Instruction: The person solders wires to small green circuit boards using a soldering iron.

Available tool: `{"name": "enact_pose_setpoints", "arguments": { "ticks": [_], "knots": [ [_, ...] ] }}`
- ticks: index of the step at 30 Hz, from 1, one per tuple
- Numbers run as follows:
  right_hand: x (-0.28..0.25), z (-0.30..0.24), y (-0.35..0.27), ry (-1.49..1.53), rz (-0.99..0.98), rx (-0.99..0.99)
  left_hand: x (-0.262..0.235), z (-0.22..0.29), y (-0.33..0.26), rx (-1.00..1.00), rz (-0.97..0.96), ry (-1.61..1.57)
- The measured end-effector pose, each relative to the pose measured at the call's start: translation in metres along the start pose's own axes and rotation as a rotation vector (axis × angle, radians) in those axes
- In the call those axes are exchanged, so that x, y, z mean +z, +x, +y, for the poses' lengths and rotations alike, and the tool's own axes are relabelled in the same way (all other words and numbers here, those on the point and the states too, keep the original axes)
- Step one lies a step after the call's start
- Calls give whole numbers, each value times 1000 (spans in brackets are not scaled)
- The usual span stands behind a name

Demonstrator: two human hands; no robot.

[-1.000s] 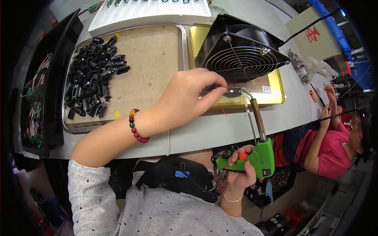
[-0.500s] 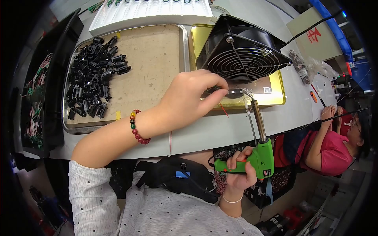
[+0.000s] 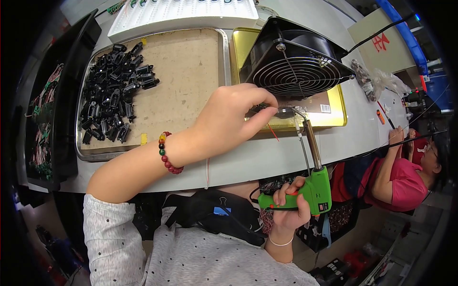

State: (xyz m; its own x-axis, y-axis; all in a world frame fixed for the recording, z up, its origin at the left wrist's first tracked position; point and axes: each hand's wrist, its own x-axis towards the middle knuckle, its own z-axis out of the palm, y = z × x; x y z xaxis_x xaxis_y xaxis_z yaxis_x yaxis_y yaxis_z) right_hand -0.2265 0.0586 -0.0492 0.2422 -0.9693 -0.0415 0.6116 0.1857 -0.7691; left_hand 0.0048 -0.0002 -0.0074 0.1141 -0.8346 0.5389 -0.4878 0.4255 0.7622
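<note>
While a small dark component (image 3: 285, 113) is pinched between the thumb and forefinger of the left hand (image 3: 234, 113), over the near side of a gold tin tray (image 3: 338, 106), a green soldering gun (image 3: 317, 189) is gripped in the right hand (image 3: 289, 212). Its bent tip (image 3: 300, 114) is held at the component's right end; contact cannot be confirmed. Black housings (image 3: 112, 95) are heaped in a metal-rimmed tray (image 3: 183, 71) at left.

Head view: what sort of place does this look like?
Probably an electronics assembly workshop: the right hand holds what looks like a green soldering gun, a metal tray bears heaped black parts, and a black bin holds many thin wires.
</note>
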Motion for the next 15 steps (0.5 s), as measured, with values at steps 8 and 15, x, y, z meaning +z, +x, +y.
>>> {"name": "enact_pose_setpoints", "arguments": {
  "ticks": [8, 15],
  "knots": [
    [8, 1, -5, -13, 41, 15, 0, 0, 0, 13, 3, 9],
    [9, 3, -5, -55, 22, -15, 1, 0, 1, 6, 14, 10]
  ]
}}
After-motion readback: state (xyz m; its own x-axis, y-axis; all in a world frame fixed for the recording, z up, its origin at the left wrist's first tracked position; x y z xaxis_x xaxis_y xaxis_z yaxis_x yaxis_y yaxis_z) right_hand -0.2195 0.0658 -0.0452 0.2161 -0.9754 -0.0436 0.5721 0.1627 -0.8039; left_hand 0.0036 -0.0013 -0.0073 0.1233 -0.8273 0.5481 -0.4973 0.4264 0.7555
